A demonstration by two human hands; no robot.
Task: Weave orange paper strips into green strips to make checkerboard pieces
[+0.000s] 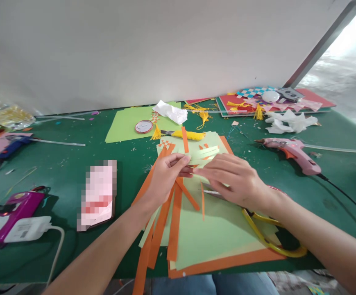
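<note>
My left hand [165, 174] pinches light green paper strips [204, 155] above a stack of paper, fingers closed on them. My right hand [233, 178] lies over the same strips from the right, fingers curled onto them. Orange paper strips [168, 217] fan out beneath my left hand, woven in part with the green ones. Under everything lies a light green sheet [221, 233] on an orange sheet [227, 262]. Yellow-handled scissors [270, 237] rest under my right wrist.
A pink glue gun [291, 149] lies at right with its cord. A phone [99, 194], a white charger [27, 229] and a purple device [14, 209] sit at left. Yellow tassels [193, 135], a tape roll [143, 126], crumpled tissue [170, 111] and coloured sheets [273, 102] lie farther back.
</note>
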